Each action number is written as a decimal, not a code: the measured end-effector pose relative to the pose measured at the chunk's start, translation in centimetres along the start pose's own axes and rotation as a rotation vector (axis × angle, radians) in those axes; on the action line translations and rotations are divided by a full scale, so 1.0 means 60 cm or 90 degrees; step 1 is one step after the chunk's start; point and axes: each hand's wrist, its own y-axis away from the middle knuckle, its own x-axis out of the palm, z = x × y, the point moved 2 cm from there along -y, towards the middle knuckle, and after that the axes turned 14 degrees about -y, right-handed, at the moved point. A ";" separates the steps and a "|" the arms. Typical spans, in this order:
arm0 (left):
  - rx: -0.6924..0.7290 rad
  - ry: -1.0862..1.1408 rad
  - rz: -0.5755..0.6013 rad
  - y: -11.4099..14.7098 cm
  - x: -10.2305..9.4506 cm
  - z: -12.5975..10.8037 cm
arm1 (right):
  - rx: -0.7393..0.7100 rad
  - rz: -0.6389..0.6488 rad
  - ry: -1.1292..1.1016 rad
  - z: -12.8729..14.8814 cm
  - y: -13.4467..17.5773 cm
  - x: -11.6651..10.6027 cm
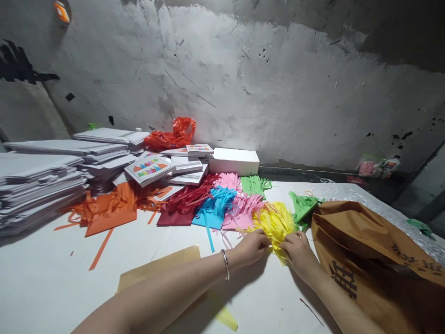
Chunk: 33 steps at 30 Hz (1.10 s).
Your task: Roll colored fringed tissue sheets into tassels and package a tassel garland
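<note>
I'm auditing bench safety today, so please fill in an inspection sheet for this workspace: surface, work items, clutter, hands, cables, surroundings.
Surface: white tabletop, a loose orange strip on it.
Work items: yellow fringed bundle at the hands; blue bundle, dark red bundle and orange bundle further left.
Clutter: white stacks at far left, red plastic bag behind, brown bag at right.
Hands: left hand and right hand both touch the yellow fringed bundle; exact grip unclear.
Cables: nothing seen for certain; thin white loops at back right unidentifiable.
Surroundings: scuffed grey wall behind.
</note>
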 end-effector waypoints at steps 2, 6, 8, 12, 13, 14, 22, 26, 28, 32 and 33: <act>0.006 0.007 -0.022 0.004 0.002 -0.001 | 0.010 -0.032 -0.027 -0.004 0.001 -0.004; 0.019 0.024 -0.066 0.006 0.004 -0.010 | 0.049 -0.085 -0.059 -0.006 0.002 -0.007; 0.025 0.034 -0.084 0.003 0.005 -0.014 | 0.067 -0.105 -0.066 -0.008 0.003 -0.006; 0.024 0.048 -0.113 -0.003 0.005 -0.020 | 0.079 -0.129 -0.072 -0.013 0.006 -0.001; 0.023 0.048 -0.118 -0.005 0.004 -0.021 | 0.078 -0.133 -0.073 -0.015 0.006 0.001; 0.022 0.048 -0.121 -0.005 0.003 -0.023 | 0.076 -0.136 -0.074 -0.016 0.006 0.003; 0.064 0.002 -0.085 -0.011 0.001 -0.033 | 0.063 -0.166 -0.072 -0.025 0.004 0.017; 0.074 -0.043 -0.049 -0.018 0.002 -0.027 | 0.046 -0.184 -0.069 -0.020 0.006 0.010; 0.053 -0.061 -0.048 -0.023 0.001 -0.021 | 0.032 -0.196 -0.061 -0.016 0.008 0.000; 0.001 -0.077 -0.059 -0.033 -0.005 -0.013 | -0.031 -0.229 -0.021 -0.001 0.018 -0.030; -0.004 -0.078 -0.058 -0.036 -0.006 -0.012 | -0.060 -0.233 -0.006 0.004 0.022 -0.037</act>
